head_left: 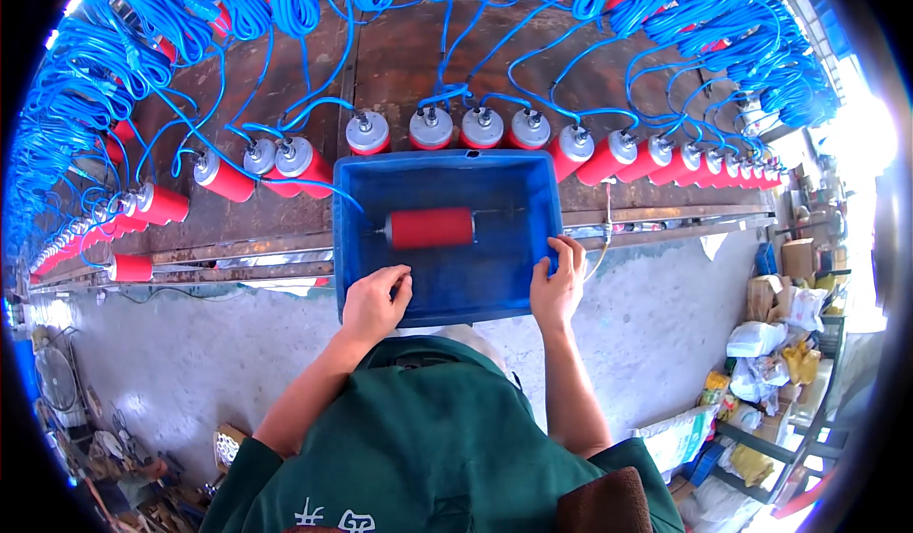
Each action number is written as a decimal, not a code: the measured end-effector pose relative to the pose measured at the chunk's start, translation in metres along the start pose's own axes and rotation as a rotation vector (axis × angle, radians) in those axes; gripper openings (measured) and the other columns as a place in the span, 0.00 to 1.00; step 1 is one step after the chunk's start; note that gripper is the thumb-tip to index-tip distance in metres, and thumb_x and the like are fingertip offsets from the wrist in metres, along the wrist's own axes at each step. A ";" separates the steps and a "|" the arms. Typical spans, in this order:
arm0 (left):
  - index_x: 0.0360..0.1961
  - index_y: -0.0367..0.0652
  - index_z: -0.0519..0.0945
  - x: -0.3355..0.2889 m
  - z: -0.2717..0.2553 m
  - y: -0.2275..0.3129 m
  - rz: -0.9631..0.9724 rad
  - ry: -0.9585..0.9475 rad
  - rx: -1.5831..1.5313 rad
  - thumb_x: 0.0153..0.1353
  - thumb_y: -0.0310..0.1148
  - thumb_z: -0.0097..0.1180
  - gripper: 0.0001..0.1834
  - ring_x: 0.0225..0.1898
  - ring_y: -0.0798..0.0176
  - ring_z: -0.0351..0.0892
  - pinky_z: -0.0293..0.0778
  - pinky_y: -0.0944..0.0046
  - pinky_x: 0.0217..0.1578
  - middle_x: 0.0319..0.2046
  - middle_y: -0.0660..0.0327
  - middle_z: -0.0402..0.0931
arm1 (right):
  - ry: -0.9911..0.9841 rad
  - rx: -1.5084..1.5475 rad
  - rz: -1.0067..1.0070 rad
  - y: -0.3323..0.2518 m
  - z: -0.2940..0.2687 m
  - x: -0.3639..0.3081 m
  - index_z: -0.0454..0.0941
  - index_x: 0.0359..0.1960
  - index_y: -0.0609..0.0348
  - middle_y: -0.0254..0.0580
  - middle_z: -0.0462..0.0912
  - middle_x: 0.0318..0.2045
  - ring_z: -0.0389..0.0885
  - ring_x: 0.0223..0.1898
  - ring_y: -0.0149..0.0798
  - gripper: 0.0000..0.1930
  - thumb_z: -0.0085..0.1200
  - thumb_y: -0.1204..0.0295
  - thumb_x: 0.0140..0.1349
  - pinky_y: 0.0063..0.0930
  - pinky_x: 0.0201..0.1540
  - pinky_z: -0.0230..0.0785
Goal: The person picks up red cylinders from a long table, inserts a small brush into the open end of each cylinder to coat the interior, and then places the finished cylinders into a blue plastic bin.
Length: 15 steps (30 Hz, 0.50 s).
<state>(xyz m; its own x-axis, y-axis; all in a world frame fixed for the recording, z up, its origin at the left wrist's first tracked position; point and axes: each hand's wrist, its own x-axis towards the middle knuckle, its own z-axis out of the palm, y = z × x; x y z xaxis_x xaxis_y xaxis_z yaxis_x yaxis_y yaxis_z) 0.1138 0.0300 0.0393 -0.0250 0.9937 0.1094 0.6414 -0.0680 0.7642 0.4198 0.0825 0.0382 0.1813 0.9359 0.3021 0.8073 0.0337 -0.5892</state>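
Note:
A blue rectangular plastic tub (447, 312) stands in front of me against the bench. Inside it, a red cylinder (431, 230) with silver end caps lies on its side, apart from both hands; it looks partly under liquid. A blue cable leads from the cylinder's left end over the tub's left wall. My left hand (374, 305) is over the near left corner of the tub, its fingers curled toward the thumb; what they hold, if anything, is hidden. With its fingers bent around the rim, my right hand (558, 286) grips the tub's right wall.
A row of red cylinders (610, 156) with grey tops and blue cables lines the brown bench (399, 67). Coiled blue cables (152, 10) are heaped along the far side. Bags and boxes (761, 338) crowd a rack at right; a round fan (57, 378) stands at left.

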 end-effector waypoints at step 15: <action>0.48 0.34 0.89 0.001 -0.003 0.003 0.002 -0.012 -0.015 0.70 0.30 0.65 0.11 0.37 0.51 0.92 0.86 0.59 0.38 0.41 0.47 0.90 | -0.026 -0.064 0.011 -0.004 -0.001 0.000 0.83 0.54 0.58 0.47 0.79 0.62 0.77 0.63 0.55 0.17 0.59 0.78 0.64 0.48 0.65 0.74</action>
<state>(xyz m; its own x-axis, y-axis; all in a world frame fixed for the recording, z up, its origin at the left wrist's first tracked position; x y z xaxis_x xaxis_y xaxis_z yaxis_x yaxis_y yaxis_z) 0.1133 0.0303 0.0431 -0.0143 0.9945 0.1033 0.6295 -0.0713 0.7737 0.4174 0.0822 0.0417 0.1767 0.9449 0.2756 0.8397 0.0013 -0.5430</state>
